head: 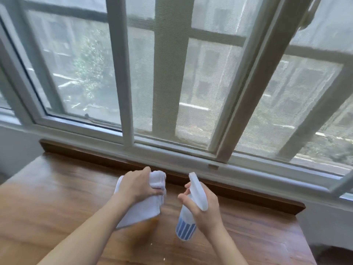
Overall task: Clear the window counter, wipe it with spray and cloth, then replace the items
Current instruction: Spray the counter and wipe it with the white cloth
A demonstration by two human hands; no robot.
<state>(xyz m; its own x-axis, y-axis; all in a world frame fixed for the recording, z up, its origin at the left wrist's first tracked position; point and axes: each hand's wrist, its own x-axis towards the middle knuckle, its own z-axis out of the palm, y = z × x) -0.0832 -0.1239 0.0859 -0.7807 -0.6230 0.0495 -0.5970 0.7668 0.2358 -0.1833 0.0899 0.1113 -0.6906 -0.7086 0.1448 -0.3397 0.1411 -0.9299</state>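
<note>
Two hands, left (138, 186) and right (205, 211); one white cloth (140, 209); one spray bottle (188, 222) with blue stripes; one wooden worktop (57, 197); one window (172, 73) behind.

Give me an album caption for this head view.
Left hand grips a white cloth, right hand a spray bottle.
</note>
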